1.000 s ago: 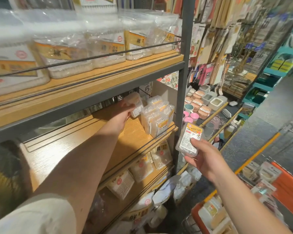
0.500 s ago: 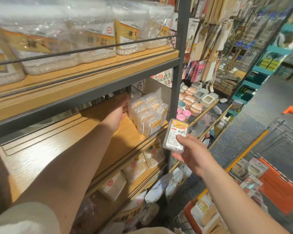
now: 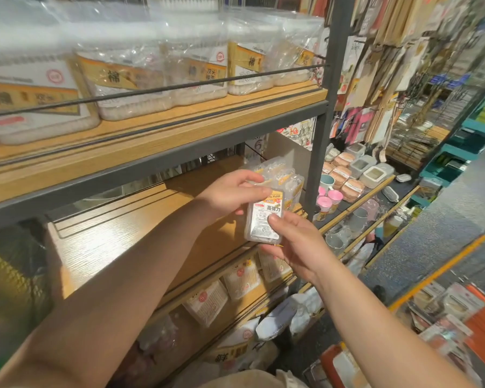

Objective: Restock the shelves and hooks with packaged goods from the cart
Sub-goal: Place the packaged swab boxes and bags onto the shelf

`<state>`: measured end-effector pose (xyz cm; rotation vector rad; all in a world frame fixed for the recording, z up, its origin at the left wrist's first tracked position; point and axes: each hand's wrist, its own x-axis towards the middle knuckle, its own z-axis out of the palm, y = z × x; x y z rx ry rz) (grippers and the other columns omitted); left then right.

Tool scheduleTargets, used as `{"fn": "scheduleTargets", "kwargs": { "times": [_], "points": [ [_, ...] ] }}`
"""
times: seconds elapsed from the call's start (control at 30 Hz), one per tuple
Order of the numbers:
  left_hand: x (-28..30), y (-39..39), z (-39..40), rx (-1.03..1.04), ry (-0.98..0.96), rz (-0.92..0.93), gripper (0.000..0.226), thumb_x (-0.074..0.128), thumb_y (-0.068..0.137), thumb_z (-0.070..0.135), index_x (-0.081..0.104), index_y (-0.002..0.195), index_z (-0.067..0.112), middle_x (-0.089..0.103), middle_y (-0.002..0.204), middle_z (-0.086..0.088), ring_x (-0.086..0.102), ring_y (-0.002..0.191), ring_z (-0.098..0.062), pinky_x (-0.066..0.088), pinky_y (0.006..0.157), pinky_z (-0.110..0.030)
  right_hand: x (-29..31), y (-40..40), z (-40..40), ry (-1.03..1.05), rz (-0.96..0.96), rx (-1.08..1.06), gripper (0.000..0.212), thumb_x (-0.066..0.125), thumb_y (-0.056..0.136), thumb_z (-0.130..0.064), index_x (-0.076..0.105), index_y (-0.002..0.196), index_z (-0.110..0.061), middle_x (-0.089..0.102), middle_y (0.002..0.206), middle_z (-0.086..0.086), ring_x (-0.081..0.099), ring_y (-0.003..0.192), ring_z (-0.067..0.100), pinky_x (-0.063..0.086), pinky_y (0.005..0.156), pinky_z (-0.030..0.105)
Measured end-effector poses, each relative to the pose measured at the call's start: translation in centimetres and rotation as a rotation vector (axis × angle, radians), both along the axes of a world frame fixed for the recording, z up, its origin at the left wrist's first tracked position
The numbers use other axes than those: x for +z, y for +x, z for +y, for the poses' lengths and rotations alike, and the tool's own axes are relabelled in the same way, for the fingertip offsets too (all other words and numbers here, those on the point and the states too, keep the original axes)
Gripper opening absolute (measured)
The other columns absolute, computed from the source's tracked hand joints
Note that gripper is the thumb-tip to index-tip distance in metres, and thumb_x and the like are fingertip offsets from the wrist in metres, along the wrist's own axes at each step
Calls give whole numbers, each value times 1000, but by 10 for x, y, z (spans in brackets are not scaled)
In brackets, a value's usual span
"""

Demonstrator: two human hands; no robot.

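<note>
Floss pack (image 3: 265, 219) gripped by both hands, left (image 3: 230, 193) and right (image 3: 291, 245), held just in front of the middle shelf (image 3: 118, 242) beside the stocked row (image 3: 280, 175); not yet shelved, more goods in cart (image 3: 465, 326).

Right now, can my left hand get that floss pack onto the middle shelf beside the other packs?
Probably yes. The left hand already grips the floss pack at its top, right in front of the other packs. Bare board on the middle shelf lies open beside them, though the right hand holds the pack's bottom.
</note>
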<state>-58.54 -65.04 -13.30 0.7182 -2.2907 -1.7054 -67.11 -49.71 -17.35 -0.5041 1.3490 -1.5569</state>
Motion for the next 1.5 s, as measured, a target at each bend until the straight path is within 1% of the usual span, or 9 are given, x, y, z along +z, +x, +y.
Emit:
{"fn": "scheduleTargets", "kwargs": {
  "times": [0.1, 0.23, 0.53, 0.87, 1.03, 1.17, 1.33, 1.43, 1.5],
  "points": [
    [-1, 7, -11, 37, -16, -67, 23, 64, 92, 26, 61, 115, 26, 66, 104, 7, 62, 90, -9, 49, 73, -25, 2, 4, -3, -30, -31, 10, 23, 60, 94, -18, 63, 116, -13, 75, 94, 2, 72, 87, 13, 58, 76, 28],
    [-6, 20, -35, 180, 187, 44, 14, 56, 97, 26, 64, 108, 22, 72, 103, 2, 67, 101, -13, 49, 93, -28, 4, -2, -2, -33, -90, -43, 33, 68, 81, -28, 66, 111, -13, 74, 97, 2, 70, 90, 14, 60, 75, 29],
    [-35, 7, -86, 528, 215, 326, 35, 73, 83, 19, 56, 113, 13, 68, 115, -7, 66, 109, -20, 54, 94, -37, -3, -22, 18, 4, -136, -116, 24, 60, 93, -21, 68, 111, -9, 73, 99, 9, 71, 78, 16, 60, 63, 26],
    [-73, -10, -87, 374, 57, 152, 22, 68, 85, 28, 65, 106, 31, 68, 110, -7, 66, 102, -20, 54, 95, -36, -3, -25, 17, 50, -70, -101, 21, 60, 94, -24, 67, 108, -12, 73, 95, 5, 68, 79, 16, 58, 72, 28],
    [-82, -7, -81, 420, 76, 106, 54, 67, 78, 54, 54, 122, 25, 64, 119, 1, 62, 109, -18, 48, 102, -42, -6, -22, 13, 48, -72, -62, 16, 59, 95, -25, 68, 102, -14, 73, 90, 2, 68, 76, 14, 57, 70, 27],
    [-80, -12, -88, 559, 200, 182, 57, 67, 86, 39, 51, 136, 17, 65, 122, -2, 63, 110, -22, 50, 100, -46, -10, -20, 13, 13, -96, -42, 19, 59, 95, -22, 67, 106, -9, 72, 89, 5, 66, 70, 15, 58, 64, 25],
    [-71, -35, -83, 600, 341, 243, 35, 64, 91, 27, 57, 125, 19, 67, 114, -4, 65, 96, -19, 52, 92, -38, -14, -21, 13, 9, -68, -42, 20, 58, 96, -24, 66, 109, -11, 72, 89, 3, 66, 71, 14, 56, 68, 29],
    [-61, -52, -74, 536, 308, 236, 11, 62, 92, 35, 62, 101, 28, 67, 107, -2, 64, 98, -22, 51, 83, -34, -17, -24, 17, 7, -73, -53, 20, 58, 95, -24, 66, 109, -12, 71, 91, 2, 67, 78, 16, 54, 74, 33],
    [-60, -61, -73, 510, 287, 192, 22, 65, 81, 46, 62, 96, 29, 67, 105, -3, 64, 100, -23, 51, 84, -35, -18, -26, 20, 1, -74, -57, 19, 58, 95, -25, 67, 107, -12, 70, 93, 4, 66, 80, 17, 55, 76, 33]
  ]
}}
